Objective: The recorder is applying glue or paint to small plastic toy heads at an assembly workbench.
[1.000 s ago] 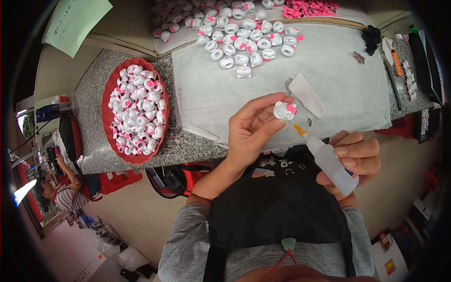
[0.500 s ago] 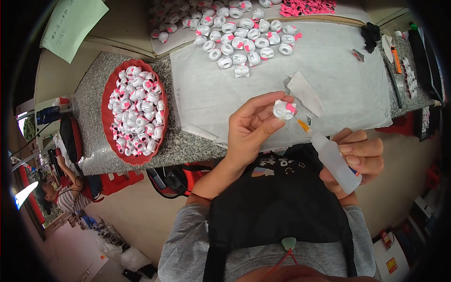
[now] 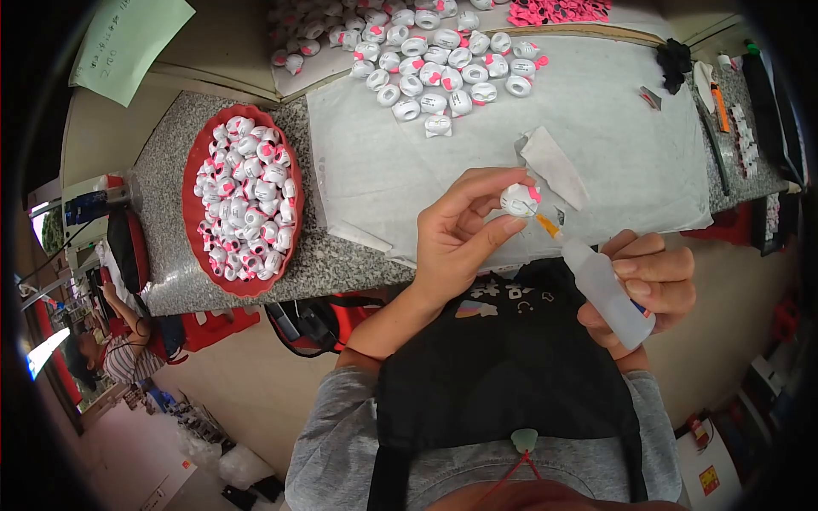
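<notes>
Between thumb and fingers, my left hand (image 3: 464, 223) pinches a small white cat-head figure (image 3: 518, 200) with a pink bow. My right hand (image 3: 652, 285) grips a translucent white squeeze bottle (image 3: 607, 288) fitted with an orange needle tip (image 3: 548, 226). The bottle is tilted, and its needle points up and left to the figure, at or very near its surface; whether it touches I cannot tell. Under both hands lies a white paper sheet (image 3: 383, 170) on the counter. A folded white cloth or paper piece (image 3: 554, 166) rests just beyond the figure.
A red scalloped tray (image 3: 191, 204) heaped with similar cat heads stands at the left. More white heads (image 3: 460, 81) are spread at the back, near a pile of pink pieces (image 3: 558, 12). Orange-handled tool (image 3: 720, 109) and black cloth (image 3: 673, 66) lie at right. A person (image 3: 128, 341) sits far left.
My left hand has turned the cat head, so its bow now sits further to the right. The bottle in my right hand has barely moved.
</notes>
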`<move>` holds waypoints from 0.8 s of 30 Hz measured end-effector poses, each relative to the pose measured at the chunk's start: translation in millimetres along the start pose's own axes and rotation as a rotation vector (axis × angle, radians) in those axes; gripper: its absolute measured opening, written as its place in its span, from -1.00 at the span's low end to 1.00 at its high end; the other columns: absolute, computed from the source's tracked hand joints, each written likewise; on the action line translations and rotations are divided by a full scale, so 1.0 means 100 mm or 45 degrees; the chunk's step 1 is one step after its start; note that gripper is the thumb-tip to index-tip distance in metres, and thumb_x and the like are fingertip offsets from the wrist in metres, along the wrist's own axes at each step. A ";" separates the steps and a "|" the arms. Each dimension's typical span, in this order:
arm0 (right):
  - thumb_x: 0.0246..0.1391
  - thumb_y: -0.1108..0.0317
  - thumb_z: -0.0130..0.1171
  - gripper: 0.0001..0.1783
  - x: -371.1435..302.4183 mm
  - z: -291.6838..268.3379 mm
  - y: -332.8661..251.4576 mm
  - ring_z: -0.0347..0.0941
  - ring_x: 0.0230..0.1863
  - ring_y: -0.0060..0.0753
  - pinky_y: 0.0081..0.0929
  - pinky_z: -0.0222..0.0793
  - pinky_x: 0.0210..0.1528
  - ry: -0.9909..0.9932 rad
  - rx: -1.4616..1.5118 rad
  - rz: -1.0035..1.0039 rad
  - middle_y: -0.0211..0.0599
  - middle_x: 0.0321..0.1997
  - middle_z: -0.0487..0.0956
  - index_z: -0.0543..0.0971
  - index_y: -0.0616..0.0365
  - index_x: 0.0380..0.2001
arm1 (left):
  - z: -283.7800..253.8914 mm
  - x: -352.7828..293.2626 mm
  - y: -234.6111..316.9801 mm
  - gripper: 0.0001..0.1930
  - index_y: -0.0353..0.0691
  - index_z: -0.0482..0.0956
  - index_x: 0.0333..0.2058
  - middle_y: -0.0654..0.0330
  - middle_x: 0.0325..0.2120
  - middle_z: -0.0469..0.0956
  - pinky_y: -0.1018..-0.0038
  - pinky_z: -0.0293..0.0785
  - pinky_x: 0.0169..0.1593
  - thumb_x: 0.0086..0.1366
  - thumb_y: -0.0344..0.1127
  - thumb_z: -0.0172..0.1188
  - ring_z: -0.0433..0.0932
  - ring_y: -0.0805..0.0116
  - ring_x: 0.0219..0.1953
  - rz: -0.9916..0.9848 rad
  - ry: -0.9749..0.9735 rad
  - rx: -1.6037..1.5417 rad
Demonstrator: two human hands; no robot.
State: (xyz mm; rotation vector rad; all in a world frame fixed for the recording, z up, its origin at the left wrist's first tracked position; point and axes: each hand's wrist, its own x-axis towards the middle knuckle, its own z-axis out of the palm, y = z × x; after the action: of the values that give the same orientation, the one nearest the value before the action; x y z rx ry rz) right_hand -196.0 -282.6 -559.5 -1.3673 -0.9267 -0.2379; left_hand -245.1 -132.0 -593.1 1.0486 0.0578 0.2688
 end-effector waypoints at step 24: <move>-0.38 0.50 0.23 -0.56 0.04 -0.10 0.11 0.25 -0.53 -0.51 -0.61 0.27 -0.46 0.180 0.059 0.130 -0.21 -0.41 0.28 0.22 0.15 -0.40 | -0.08 0.03 0.04 -0.61 -0.40 0.25 -0.14 0.02 -0.24 0.35 0.47 0.25 -0.10 -0.03 -0.57 0.02 0.36 0.33 -0.20 0.091 0.082 0.101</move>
State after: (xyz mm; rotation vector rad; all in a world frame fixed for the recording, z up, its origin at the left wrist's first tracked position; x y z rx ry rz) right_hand -182.2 -287.3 -564.3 -1.3336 -0.7384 -0.2308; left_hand -244.4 -123.2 -593.6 1.1224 0.0895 0.3672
